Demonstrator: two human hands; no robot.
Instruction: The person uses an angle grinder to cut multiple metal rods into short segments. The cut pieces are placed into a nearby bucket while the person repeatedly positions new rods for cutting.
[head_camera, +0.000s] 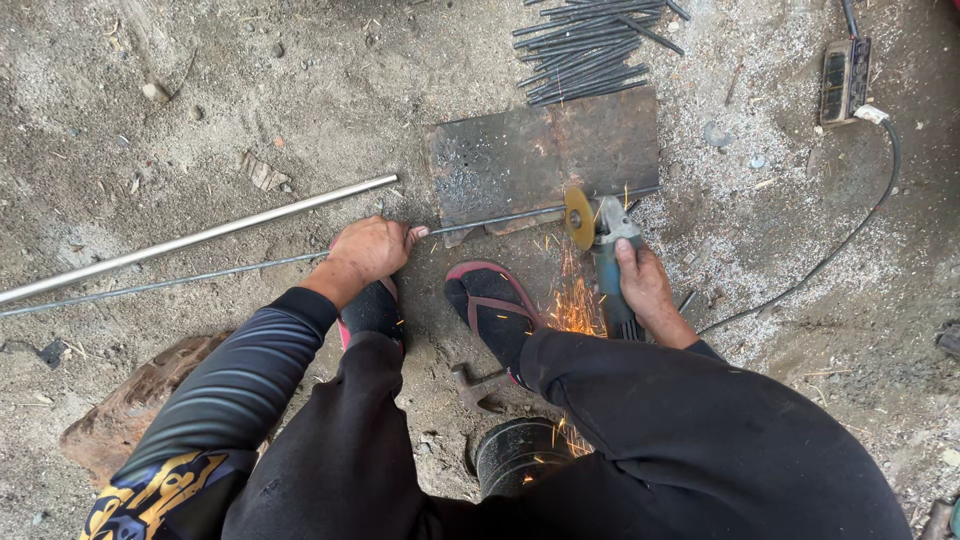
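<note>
**Steel rod under the spinning disc**

Steel is what you have in both hands' reach: your left hand (368, 250) is closed down over a thin rod (200, 277), pinning it against the dirt ground (250, 90) just left of a rusty flat plate (545, 150). The rod runs from the far left edge, under your fist, and on along the plate's near edge. Your right hand (645, 285) is wrapped tight around the body of an angle grinder (603, 255), whose yellowish disc (578, 216) meets the rod at the plate's edge. Orange sparks (573, 300) spray down toward you, between your two sandalled feet. Your right foot (497, 312) sits beside the sparks, your left foot (372, 312) just below your left hand.

A thicker pale pipe (200, 238) lies beyond the rod, apart from it. Cut dark rod pieces (590, 50) are piled past the plate. The grinder's cable (840, 240) curves off right toward a socket block (845, 80).
</note>
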